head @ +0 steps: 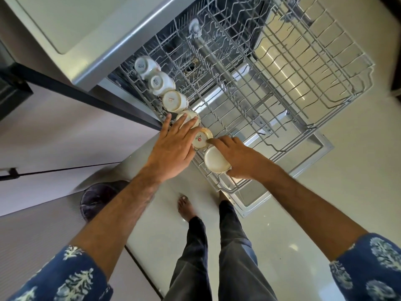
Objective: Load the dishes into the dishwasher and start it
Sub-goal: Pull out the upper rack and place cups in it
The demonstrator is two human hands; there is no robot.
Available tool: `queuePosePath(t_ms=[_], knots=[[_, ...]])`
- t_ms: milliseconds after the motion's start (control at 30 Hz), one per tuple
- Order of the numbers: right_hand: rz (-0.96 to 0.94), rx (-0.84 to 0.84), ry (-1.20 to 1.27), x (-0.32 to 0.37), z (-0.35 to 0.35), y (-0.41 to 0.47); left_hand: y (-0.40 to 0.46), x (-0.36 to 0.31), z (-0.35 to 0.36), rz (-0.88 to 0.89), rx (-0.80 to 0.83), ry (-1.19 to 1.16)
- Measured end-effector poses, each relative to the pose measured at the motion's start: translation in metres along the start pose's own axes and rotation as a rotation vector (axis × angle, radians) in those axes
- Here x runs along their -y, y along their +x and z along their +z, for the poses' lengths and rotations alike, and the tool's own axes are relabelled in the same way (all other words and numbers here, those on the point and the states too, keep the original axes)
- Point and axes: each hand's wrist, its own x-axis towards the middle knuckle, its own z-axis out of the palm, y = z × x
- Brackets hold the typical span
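While upturned, nearest cup (217, 160) seemingly sits inside right grip (235, 157).

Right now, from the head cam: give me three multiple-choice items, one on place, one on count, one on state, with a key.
1. Where do the cups sit in the upper rack?
A. along its left edge
B. along its right edge
C. in its middle

2. How many upturned cups show?
A. three
B. six
C. nine

3. The dishwasher door is:
A. shut
B. open, lying flat
C. taken off

Key: 1 A, the row follows the left wires; 2 B, six bases face up; 3 B, it lies beneath the pulled-out rack.
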Motion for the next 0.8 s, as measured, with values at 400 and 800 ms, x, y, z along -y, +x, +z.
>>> queuePosePath(t_ms=[400,800], knots=[[-0.039,-0.006,0.049,0.034,-0.085,-0.037,-0.05,-0.024,-0.047,-0.134,0.212,-0.06],[-0.609,-0.149,-0.344,0.259,-0.194,-0.019,-0.258,-0.011,-0.18,-0.832,-0.167,-0.129]])
